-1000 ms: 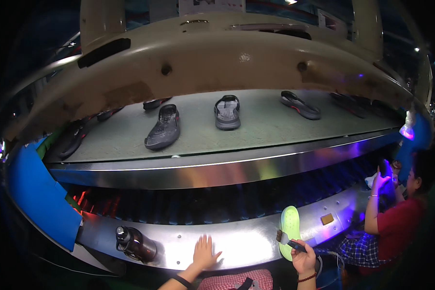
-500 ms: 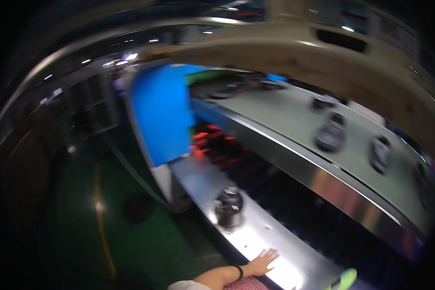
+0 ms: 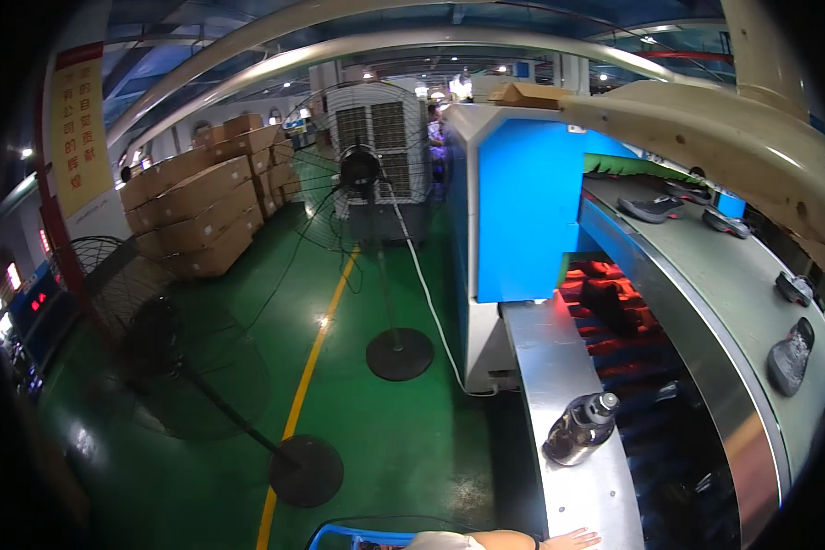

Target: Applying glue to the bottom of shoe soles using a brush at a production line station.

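My left hand (image 3: 573, 540) lies palm down on a bare metal ledge (image 3: 603, 495) at the lower edge. Its fingers are stretched out with nothing in them, and only part of the hand shows. Beyond it, apart from the fingers, a dark bottle (image 3: 573, 435) with a greyish cap stands on the same ledge. My right hand is out of the picture.
Right of the ledge runs a dark roller track (image 3: 678, 458) under red light, then a green belt (image 3: 706, 266) carrying several dark shoes (image 3: 790, 357). A blue machine housing (image 3: 530, 215) stands ahead. Leftward are pedestal fans (image 3: 399, 353), stacked cartons (image 3: 202, 220) and a blue crate (image 3: 362, 535).
My view has swung left, bringing in the fans and cartons; the ledge and bottle now sit further right. My left hand stays flat on the ledge. A yellow-green thing at the lower right has left view.
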Available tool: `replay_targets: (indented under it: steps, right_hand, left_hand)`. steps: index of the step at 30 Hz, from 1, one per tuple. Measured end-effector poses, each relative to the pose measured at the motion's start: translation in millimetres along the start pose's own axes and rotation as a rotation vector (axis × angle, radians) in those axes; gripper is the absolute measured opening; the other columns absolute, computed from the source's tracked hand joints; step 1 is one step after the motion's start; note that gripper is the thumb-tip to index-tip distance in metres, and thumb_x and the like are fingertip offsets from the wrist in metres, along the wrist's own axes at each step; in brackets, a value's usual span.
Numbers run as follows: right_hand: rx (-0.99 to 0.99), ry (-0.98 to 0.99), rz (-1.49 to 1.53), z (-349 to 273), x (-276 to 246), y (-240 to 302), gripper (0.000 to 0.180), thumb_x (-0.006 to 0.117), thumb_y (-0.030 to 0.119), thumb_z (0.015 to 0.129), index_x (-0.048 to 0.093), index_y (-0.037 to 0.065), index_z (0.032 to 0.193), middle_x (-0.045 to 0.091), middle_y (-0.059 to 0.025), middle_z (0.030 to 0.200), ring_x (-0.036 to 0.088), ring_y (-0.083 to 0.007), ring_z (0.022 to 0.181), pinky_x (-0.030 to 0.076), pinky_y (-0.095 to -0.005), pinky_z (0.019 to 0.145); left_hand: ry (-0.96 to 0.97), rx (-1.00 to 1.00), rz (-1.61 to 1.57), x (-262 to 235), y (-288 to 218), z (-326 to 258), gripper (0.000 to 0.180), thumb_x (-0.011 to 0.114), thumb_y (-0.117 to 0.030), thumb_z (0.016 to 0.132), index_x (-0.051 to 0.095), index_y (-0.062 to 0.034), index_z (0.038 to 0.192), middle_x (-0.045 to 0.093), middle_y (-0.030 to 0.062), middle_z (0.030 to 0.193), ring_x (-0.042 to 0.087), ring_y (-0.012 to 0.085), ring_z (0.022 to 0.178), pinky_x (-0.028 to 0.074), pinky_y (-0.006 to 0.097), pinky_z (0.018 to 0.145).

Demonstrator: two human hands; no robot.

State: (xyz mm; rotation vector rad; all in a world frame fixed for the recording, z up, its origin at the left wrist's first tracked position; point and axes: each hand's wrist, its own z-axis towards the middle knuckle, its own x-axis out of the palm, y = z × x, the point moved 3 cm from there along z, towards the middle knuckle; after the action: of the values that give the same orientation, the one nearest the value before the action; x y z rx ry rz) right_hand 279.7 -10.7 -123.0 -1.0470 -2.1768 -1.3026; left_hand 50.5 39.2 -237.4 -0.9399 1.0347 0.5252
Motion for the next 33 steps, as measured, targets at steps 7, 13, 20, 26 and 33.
replay_targets:
  steps: [7,13,20,26,33]
  right_hand:
    - [0.008,-0.004,-0.019,4.8,6.6,-4.2,0.034,0.049,0.026,0.09,0.051,0.006,0.117,0.059,-0.0108,0.103,0.055,-0.0198,0.083,0.046,-0.0335,0.069]
    - [-0.004,-0.02,0.001,2.5,2.8,-8.2,0.032,0.049,0.026,0.09,0.052,0.007,0.115,0.06,-0.0102,0.101,0.056,-0.0186,0.08,0.047,-0.0322,0.067]
    - [-0.024,-0.04,0.005,4.2,-3.3,-2.1,0.03,0.049,0.026,0.09,0.054,0.007,0.113,0.062,-0.0095,0.098,0.057,-0.0172,0.076,0.047,-0.0307,0.064]
    - [-0.041,-0.062,0.007,1.0,-12.9,3.4,0.029,0.048,0.026,0.09,0.055,0.007,0.111,0.063,-0.0088,0.096,0.058,-0.016,0.074,0.048,-0.0294,0.061]
    - [-0.129,-0.138,0.048,-24.5,-36.3,6.4,0.028,0.048,0.026,0.09,0.057,0.008,0.109,0.064,-0.0081,0.094,0.059,-0.0145,0.07,0.048,-0.0278,0.058]
  left_hand:
    - [0.078,0.011,-0.045,-9.5,-2.0,-3.4,0.046,0.047,-0.034,0.086,0.046,-0.0077,0.123,0.045,0.0156,0.127,0.041,0.0299,0.12,0.032,0.043,0.1]
    - [0.15,0.007,-0.063,-12.2,0.9,-12.7,0.043,0.047,-0.034,0.086,0.048,-0.0084,0.121,0.047,0.015,0.124,0.043,0.0293,0.118,0.033,0.042,0.099]
    - [0.228,0.009,-0.095,-12.1,-0.7,-12.4,0.041,0.047,-0.033,0.086,0.051,-0.0092,0.118,0.05,0.0143,0.121,0.045,0.0286,0.116,0.035,0.042,0.097]
    - [0.29,0.008,-0.133,-8.3,-6.8,-17.5,0.039,0.048,-0.033,0.085,0.053,-0.0098,0.116,0.053,0.0137,0.118,0.047,0.0281,0.114,0.037,0.041,0.096]
    - [0.413,0.033,-0.218,-2.0,-11.7,-28.2,0.036,0.048,-0.032,0.085,0.056,-0.0106,0.113,0.056,0.013,0.115,0.049,0.0274,0.111,0.039,0.041,0.094]
